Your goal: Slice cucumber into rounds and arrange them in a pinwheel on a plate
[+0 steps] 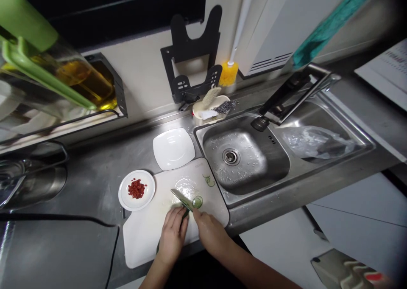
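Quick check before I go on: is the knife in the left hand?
No, the right hand holds the knife, while the left hand holds a green vegetable on the white cutting board.

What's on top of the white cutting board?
Thin green slices lie on the board. The left hand holds a green vegetable, the right hand a knife. Two plates meet the edge; resting or not is unclear. The hands hide most of the vegetable and the board beneath.
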The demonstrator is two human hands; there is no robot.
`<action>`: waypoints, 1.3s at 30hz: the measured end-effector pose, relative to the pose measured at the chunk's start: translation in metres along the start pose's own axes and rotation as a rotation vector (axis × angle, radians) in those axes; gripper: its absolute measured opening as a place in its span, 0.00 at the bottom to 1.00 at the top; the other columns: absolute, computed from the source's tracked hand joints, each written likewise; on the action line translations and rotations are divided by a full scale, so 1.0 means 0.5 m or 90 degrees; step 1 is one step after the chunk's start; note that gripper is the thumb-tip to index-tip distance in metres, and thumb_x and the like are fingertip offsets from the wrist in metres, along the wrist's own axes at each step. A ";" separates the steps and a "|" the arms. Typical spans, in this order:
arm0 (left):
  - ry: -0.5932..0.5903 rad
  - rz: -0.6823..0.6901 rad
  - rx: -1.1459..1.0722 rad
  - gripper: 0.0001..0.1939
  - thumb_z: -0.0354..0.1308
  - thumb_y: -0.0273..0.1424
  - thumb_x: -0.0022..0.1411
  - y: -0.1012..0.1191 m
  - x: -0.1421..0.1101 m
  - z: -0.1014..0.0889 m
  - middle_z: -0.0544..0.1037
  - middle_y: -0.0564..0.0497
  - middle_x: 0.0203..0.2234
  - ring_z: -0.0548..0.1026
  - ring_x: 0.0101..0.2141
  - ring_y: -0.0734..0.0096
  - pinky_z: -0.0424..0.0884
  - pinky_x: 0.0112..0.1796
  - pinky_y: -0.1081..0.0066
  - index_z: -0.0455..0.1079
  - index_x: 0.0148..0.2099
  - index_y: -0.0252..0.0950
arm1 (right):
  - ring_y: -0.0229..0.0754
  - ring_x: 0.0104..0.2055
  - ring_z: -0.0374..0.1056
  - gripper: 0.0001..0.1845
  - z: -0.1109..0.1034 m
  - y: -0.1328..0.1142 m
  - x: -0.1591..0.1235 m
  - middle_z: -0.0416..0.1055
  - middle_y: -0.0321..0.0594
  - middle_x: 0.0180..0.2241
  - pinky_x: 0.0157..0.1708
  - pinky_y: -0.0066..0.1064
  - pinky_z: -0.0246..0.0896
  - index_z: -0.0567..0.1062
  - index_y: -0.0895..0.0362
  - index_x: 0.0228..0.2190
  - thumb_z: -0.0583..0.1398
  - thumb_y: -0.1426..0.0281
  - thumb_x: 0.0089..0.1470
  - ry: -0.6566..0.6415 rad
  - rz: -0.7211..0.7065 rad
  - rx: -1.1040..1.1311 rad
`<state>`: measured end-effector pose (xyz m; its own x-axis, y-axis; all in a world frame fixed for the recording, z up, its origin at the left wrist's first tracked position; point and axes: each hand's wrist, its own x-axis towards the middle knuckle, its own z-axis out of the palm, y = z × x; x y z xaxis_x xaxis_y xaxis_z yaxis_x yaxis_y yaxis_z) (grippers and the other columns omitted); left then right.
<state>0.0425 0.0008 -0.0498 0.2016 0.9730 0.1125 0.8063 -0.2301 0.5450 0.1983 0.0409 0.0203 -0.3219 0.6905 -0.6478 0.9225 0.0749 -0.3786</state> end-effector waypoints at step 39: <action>-0.251 -0.155 -0.091 0.11 0.63 0.35 0.49 0.045 0.200 -0.008 0.68 0.56 0.20 0.65 0.26 0.74 0.57 0.28 0.74 0.64 0.24 0.36 | 0.42 0.34 0.68 0.13 -0.009 0.066 -0.055 0.67 0.45 0.37 0.34 0.32 0.60 0.67 0.57 0.38 0.47 0.81 0.57 0.191 0.022 -0.193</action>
<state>0.0787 0.0929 -0.0228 0.2346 0.9106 -0.3402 0.7771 0.0345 0.6284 0.2387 0.0278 0.0286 -0.2553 0.8718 -0.4180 0.9668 0.2260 -0.1192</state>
